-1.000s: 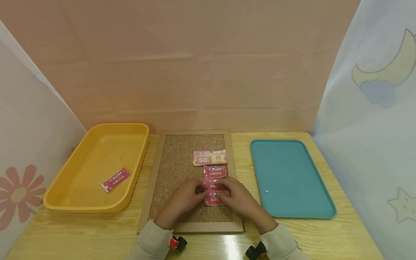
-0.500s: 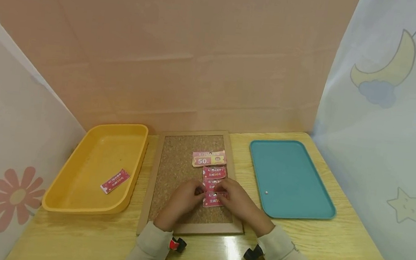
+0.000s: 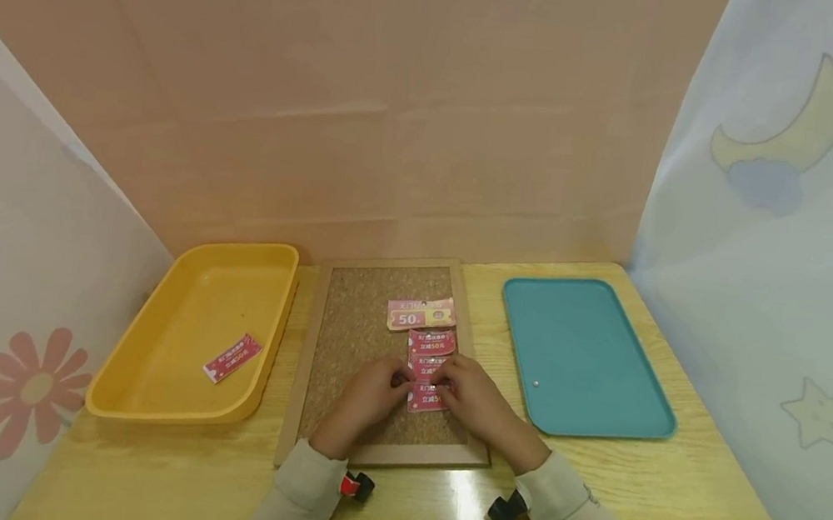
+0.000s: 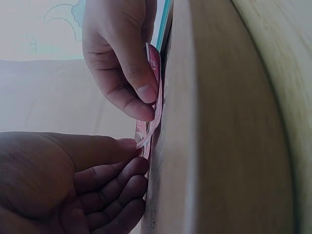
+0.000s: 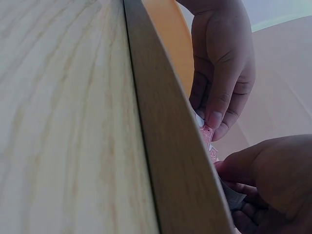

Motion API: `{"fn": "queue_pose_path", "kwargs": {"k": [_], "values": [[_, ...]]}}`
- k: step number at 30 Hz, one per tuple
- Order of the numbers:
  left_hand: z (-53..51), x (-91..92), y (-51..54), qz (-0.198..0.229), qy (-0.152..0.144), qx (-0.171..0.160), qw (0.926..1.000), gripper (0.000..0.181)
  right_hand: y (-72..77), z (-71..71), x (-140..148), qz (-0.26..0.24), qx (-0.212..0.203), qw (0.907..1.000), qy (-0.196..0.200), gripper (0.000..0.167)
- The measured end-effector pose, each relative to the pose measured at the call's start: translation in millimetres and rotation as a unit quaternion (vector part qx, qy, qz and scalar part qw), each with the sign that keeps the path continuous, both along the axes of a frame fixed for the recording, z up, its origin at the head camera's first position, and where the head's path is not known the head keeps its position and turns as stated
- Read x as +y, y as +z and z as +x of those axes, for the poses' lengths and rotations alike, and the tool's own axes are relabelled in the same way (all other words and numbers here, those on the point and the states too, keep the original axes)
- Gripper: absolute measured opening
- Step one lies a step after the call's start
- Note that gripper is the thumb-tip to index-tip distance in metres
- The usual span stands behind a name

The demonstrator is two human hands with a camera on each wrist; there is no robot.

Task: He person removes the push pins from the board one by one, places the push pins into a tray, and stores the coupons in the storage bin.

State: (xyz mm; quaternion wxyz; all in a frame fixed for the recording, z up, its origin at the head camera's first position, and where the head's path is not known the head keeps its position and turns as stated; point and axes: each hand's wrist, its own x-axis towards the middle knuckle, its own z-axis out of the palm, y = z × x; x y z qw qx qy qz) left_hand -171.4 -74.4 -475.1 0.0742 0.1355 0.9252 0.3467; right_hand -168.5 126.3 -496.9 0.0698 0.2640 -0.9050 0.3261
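Both hands work at the lowest of three small pink coupons on a wood-framed corkboard (image 3: 350, 321). My left hand (image 3: 373, 394) pinches the left end of this coupon (image 3: 424, 400), its edge lifting between thumb and finger in the left wrist view. At the other end, my right hand (image 3: 478, 400) pinches the coupon, whose grey underside (image 5: 233, 196) shows among the fingers in the right wrist view. A small pin head (image 3: 432, 386) shows at its upper middle, near the right fingertips. Directly above lie a middle coupon (image 3: 423, 368) and an upper coupon (image 3: 431, 343), partly overlapping.
A larger pink-and-yellow coupon (image 3: 420, 315) is pinned at the board's upper right. Left of the board stands a yellow tray (image 3: 194, 297) holding one loose coupon (image 3: 232, 358). On the right, a teal tray (image 3: 588, 352) holds a small shiny pin (image 3: 536, 384).
The right fingertips have shifted slightly inward over the lowest coupon, covering more of its right end. The left hand stays nearly still; the camera view shifts a little.
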Motion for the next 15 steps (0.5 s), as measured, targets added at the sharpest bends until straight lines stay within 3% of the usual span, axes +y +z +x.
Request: {"fn": "queue_pose_path", "kwargs": {"k": [7,15], "values": [[-3.9,1.3,0.0,-0.004,0.000,-0.004,1.0000,0.008,1.8,0.2,0.2,-0.001,0.002,1.0000,-0.008,0.007],[-1.0,0.8,0.9,-0.011,0.001,-0.011,0.9999,0.008,0.4,2.5,-2.0,0.001,0.012,0.9999,-0.006,0.007]]}}
